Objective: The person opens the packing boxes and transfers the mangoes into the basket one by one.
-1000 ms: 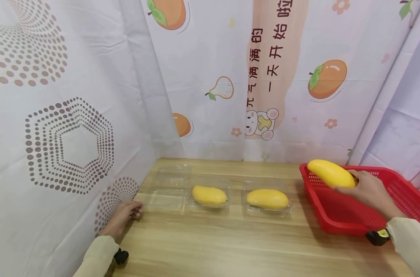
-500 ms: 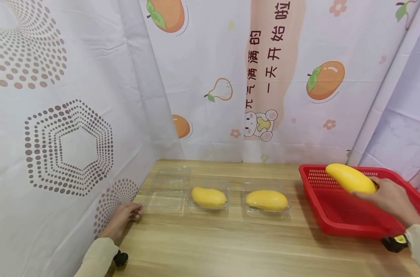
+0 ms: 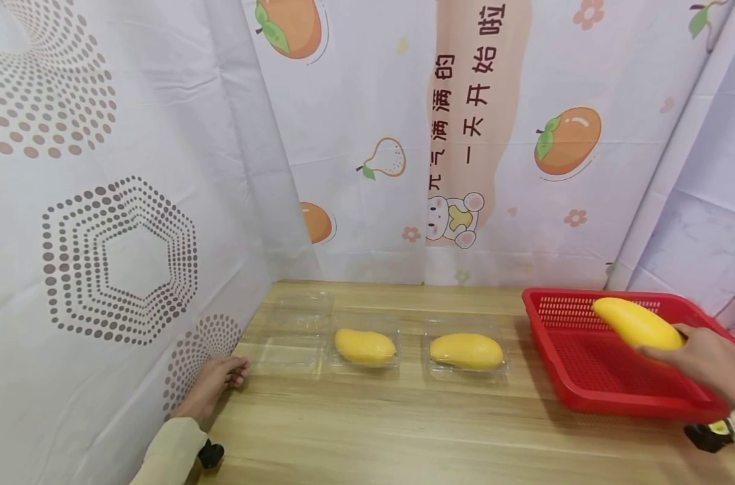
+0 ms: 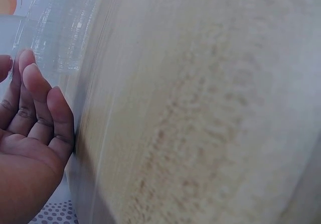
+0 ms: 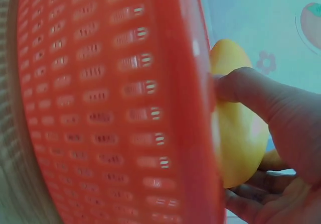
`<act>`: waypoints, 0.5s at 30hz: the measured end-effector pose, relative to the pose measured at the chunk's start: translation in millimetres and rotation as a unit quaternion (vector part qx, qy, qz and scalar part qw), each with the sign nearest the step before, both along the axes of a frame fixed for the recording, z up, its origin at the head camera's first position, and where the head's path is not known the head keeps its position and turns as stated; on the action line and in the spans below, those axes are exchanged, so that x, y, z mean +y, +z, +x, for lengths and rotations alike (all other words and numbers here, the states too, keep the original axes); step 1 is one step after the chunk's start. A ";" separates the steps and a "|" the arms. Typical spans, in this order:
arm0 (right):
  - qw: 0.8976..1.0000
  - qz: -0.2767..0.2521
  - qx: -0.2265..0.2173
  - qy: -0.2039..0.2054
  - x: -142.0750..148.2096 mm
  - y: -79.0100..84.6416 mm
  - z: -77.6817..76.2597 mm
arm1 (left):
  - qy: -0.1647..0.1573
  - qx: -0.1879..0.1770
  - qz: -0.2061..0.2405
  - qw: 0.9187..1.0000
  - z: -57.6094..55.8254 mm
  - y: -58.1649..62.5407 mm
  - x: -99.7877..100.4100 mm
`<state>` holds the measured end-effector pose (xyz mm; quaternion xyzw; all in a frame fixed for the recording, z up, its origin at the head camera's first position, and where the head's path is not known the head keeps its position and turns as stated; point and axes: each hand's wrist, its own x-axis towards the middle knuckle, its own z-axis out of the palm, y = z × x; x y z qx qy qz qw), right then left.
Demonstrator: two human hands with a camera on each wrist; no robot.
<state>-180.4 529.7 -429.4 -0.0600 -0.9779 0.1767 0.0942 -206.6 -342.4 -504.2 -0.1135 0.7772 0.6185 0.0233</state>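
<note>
Over the red basket (image 3: 640, 409), my right hand (image 3: 709, 360) grips a yellow mango (image 3: 636, 325) by its near end. In the right wrist view the thumb and fingers wrap the mango (image 5: 243, 133), partly hidden behind the basket wall (image 5: 100, 103). My left hand (image 3: 214, 384) rests at the table's left side, fingers loosely bent and holding nothing; the left wrist view shows its palm and fingers (image 4: 37, 83). Close to it stands an open clear plastic box (image 3: 291, 350). Two more mangoes lie in clear boxes, one mango (image 3: 365, 346) left of centre, another mango (image 3: 467, 351) right of centre.
The wooden table (image 3: 391, 431) meets a printed curtain (image 3: 355, 256) at the back and a dotted curtain (image 3: 221, 202) on the left. The basket's raised rim (image 3: 543, 343) stands right of the boxed mangoes.
My right hand has carried the mango rightward and a little lower, farther over the basket. The left hand and the boxed mangoes have stayed in place.
</note>
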 end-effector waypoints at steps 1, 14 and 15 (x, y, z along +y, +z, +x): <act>1.000 -0.004 -0.006 -0.005 1.4 -0.8 0.4 | 0.002 -0.001 0.002 1.000 -0.1 -0.3 0.2; 0.998 -0.006 -0.052 -0.040 15.0 -11.9 3.5 | 0.003 -0.011 0.003 1.000 0.0 -2.0 -0.4; 0.997 -0.001 -0.055 -0.046 15.6 -11.8 3.7 | 0.003 -0.011 0.004 1.000 -0.2 -1.8 0.0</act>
